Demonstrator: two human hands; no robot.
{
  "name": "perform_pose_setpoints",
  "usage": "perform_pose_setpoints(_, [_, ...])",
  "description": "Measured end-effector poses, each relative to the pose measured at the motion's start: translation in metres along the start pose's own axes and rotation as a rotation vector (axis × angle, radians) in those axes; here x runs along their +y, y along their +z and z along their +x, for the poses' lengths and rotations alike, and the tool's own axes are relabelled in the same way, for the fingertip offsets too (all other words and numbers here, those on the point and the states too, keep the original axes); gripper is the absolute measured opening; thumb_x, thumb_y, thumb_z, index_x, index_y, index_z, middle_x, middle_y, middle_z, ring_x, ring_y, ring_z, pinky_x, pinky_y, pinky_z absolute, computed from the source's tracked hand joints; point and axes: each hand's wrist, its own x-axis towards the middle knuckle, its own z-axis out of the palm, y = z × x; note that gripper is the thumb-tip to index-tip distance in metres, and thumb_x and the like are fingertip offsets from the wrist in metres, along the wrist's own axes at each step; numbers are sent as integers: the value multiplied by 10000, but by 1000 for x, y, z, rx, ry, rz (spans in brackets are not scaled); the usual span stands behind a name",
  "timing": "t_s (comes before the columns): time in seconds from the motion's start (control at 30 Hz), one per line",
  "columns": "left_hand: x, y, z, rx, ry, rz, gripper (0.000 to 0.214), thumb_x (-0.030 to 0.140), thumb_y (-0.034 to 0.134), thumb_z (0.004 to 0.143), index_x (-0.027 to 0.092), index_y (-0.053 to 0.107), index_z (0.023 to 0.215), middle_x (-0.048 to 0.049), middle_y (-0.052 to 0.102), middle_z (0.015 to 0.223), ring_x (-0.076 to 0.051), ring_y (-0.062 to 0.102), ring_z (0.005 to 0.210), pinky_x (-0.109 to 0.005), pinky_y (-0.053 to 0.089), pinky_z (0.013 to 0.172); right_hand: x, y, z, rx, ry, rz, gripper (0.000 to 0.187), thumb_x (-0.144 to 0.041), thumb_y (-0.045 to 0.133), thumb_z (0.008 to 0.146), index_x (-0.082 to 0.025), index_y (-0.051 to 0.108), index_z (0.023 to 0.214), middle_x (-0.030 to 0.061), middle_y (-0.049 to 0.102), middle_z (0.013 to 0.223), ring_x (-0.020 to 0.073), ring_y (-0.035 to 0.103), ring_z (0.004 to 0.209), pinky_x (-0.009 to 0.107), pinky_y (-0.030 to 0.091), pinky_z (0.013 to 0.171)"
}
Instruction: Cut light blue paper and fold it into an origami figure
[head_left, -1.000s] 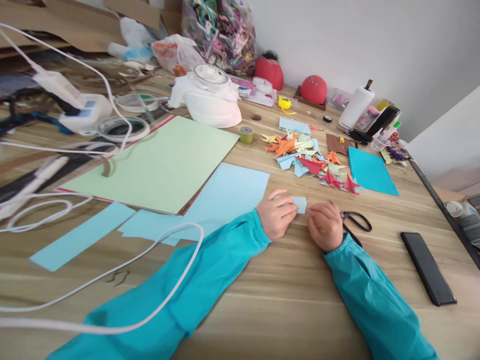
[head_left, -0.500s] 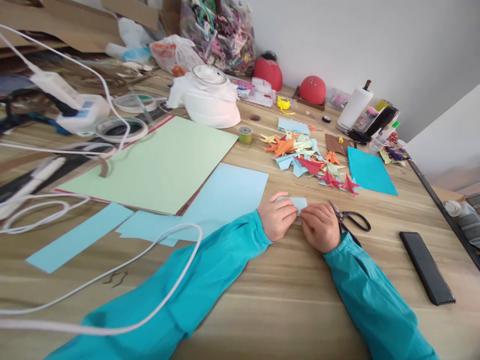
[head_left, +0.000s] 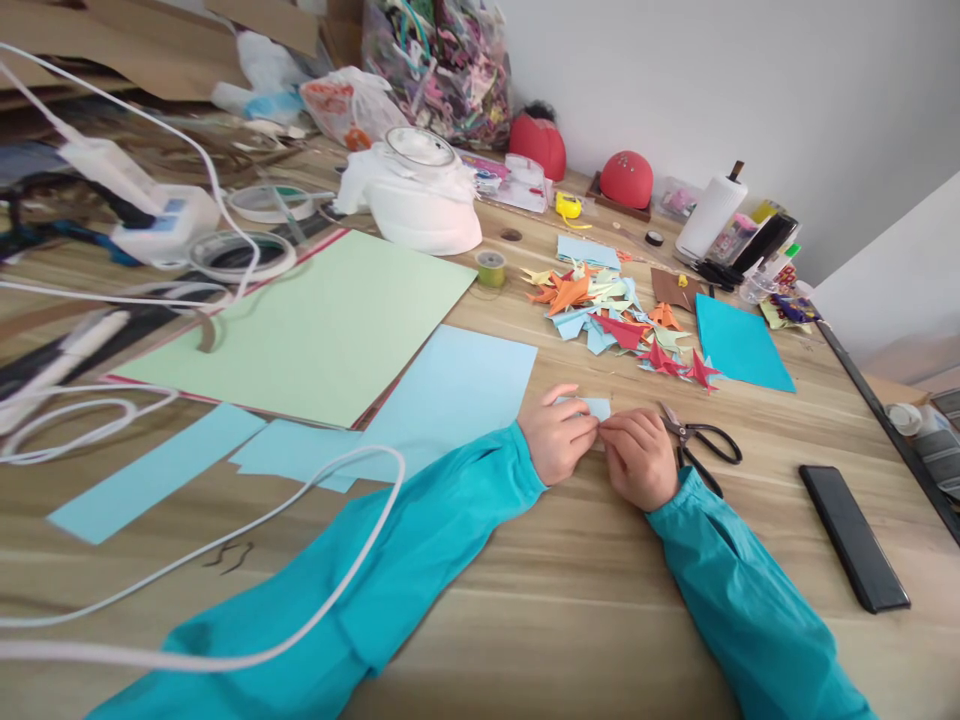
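A small piece of light blue paper [head_left: 598, 407] lies between my hands, mostly covered by fingers. My left hand [head_left: 559, 435] is closed on its left part, with the forefinger raised a little. My right hand [head_left: 640, 455] pinches the paper's near edge, its fingertips touching those of the left. Just right of that hand lie black-handled scissors [head_left: 709, 443], partly behind the wrist. Beyond the hands is a heap of folded paper cranes [head_left: 615, 318] in orange, red, blue and pale green. A large light blue sheet [head_left: 465, 390] lies left of my left hand.
Green paper [head_left: 322, 330] and a light blue strip [head_left: 161, 475] lie at left. A white cable [head_left: 300, 640] crosses over my left sleeve. A black phone [head_left: 853, 538] rests at right. A thread spool [head_left: 490, 268] and bright blue paper [head_left: 742, 342] are farther back.
My fingertips have come closer together, and less of the small blue paper shows between them. Other things on the table stay where they were.
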Motion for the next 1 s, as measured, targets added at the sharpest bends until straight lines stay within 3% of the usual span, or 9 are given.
perform_pose_setpoints(0.23, [-7, 1, -1, 162, -10, 9, 200, 106, 485, 844, 174, 650, 753, -9, 729, 821, -158, 607, 785, -409, 410, 917, 9, -2, -6, 99, 126, 13, 246, -48, 497, 815, -204, 625, 955, 66, 698, 884, 195, 628, 844, 366, 476, 754])
perform_pose_setpoints(0.43, [0, -4, 1, 62, -32, 2, 231, 91, 459, 849, 173, 665, 786, -27, 733, 865, -163, 614, 822, -412, 418, 937, 5, -1, -4, 33, 37, 20, 212, -96, 580, 792, -191, 616, 978, 73, 698, 928, 211, 619, 881, 372, 478, 775])
perform_pose_setpoints(0.6, [3, -3, 2, 59, -31, 1, 228, 97, 467, 859, 172, 668, 781, -27, 733, 850, -162, 620, 819, -405, 424, 941, 2, 0, -2, 30, -20, -2, 211, -50, 542, 807, -188, 621, 946, 69, 707, 898, 206, 615, 853, 367, 474, 758])
perform_pose_setpoints(0.7, [1, -2, 2, 81, -52, -9, 244, 108, 447, 863, 169, 673, 797, -41, 733, 854, -170, 626, 817, -405, 434, 924, 1, -2, -2, 35, 16, 4, 258, -32, 495, 819, -183, 609, 993, 84, 696, 920, 213, 608, 877, 372, 476, 759])
perform_pose_setpoints(0.77, [-2, -4, 3, 133, -76, -14, 222, 125, 465, 859, 167, 678, 815, -54, 736, 858, -175, 629, 791, -379, 469, 827, 2, -3, -2, 68, 84, 6, 269, -38, 487, 833, -187, 593, 1031, 89, 684, 936, 214, 603, 891, 374, 478, 767])
perform_pose_setpoints(0.9, [-5, -11, 7, 277, -216, -148, 131, 131, 557, 827, 169, 681, 843, -73, 741, 891, -159, 620, 711, -295, 482, 630, 4, -3, -5, 120, 221, 7, 311, -115, 539, 851, -186, 528, 1154, 114, 653, 996, 235, 584, 939, 406, 482, 812])
perform_pose_setpoints(1.0, [-3, -12, 9, 398, -503, -378, 117, 145, 573, 823, 157, 690, 823, -89, 737, 877, -149, 646, 727, -264, 512, 641, 5, -2, -8, 122, 299, 45, 405, -179, 554, 858, -190, 453, 1250, 129, 623, 1083, 252, 564, 995, 433, 481, 846])
